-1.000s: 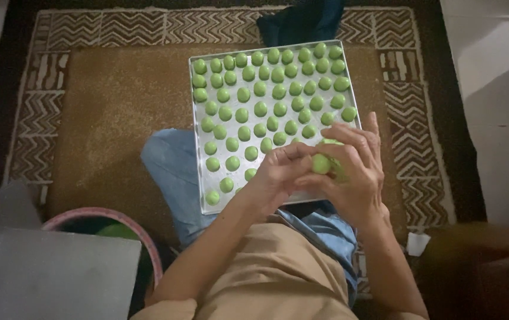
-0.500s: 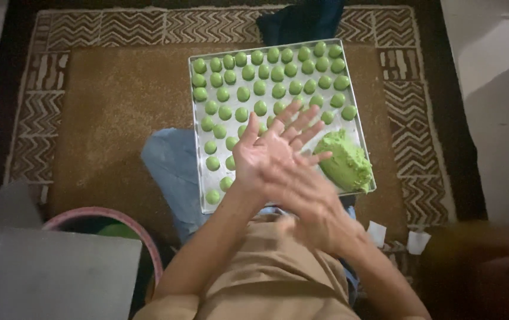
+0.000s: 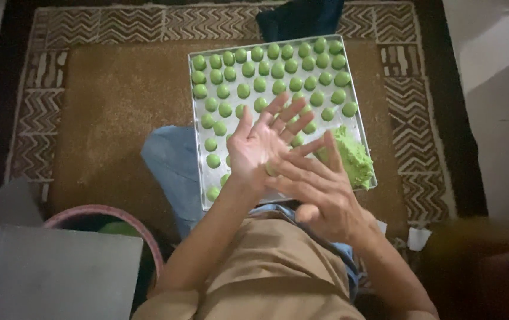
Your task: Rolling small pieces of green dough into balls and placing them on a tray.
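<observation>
Over the near half of the square silver metal baking tray [image 3: 198, 127], your two hands meet palm to palm. Your left hand [image 3: 261, 144] lies below with its palm turned up and its fingers [image 3: 284, 112] spread wide and straight. Your right hand [image 3: 319, 191] lies across it, palm down, fingers [image 3: 293, 172] extended flat and held close together. Between the two palms a small piece of pale green dough [image 3: 270, 169] shows only as a sliver at the edge of the right hand; its shape cannot be told, since both palms cover most of it. Neither hand curls around it; it is pressed between flat palms.

On the tray, rows of small round green dough balls [image 3: 260, 69] fill the far part and run down the left side, evenly spaced and apart from one another, smooth and matt, all much alike. At the tray's near right corner sits a rough, crumbly lump of green dough [image 3: 352, 157], just beside your right fingertips.

The tray rests on a brown woven rug with a zigzag border [image 3: 106, 106], its near edge over your knee in blue denim [image 3: 168, 157]. To your left, a pink-rimmed round basin [image 3: 82, 212] stands near a flat grey board [image 3: 59, 272].
</observation>
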